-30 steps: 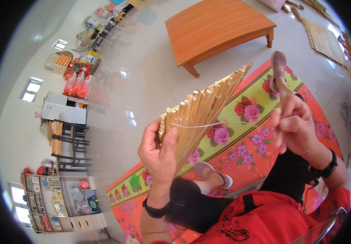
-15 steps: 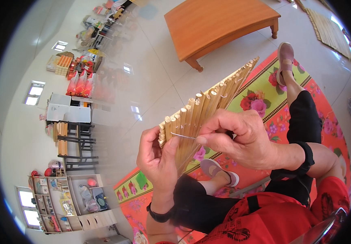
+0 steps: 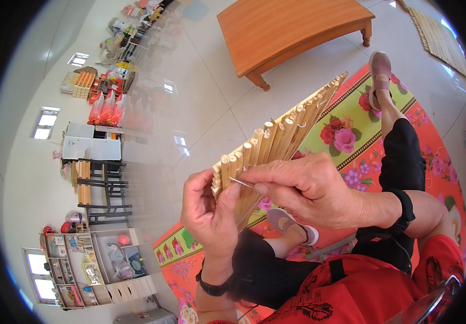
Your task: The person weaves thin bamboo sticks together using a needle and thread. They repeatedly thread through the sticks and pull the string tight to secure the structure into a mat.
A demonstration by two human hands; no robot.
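A mat of straw-coloured stalks [image 3: 268, 143] bound side by side slants up in front of me, its cut ends facing upward. My left hand [image 3: 210, 208] is closed around the mat's near left edge, thumb on the front and fingers behind. A thin pale thread [image 3: 239, 182] crosses the front of the first stalks just above that thumb. My right hand [image 3: 311, 189] pinches the thread between thumb and forefinger, close against the stalks. Whether a needle is on the thread cannot be made out.
Beneath my feet lies a red and green flowered mat [image 3: 346, 162]. A low wooden table [image 3: 292, 32] stands ahead. Another stalk mat [image 3: 441, 46] lies at the far right. Shelves [image 3: 98, 264], folded furniture [image 3: 98, 189] and red bags [image 3: 106, 110] line the left wall.
My right hand has moved slightly left, nearer the left thumb, with its forefinger now against the stalks. Less of the thread shows between the hands. The left hand keeps its hold.
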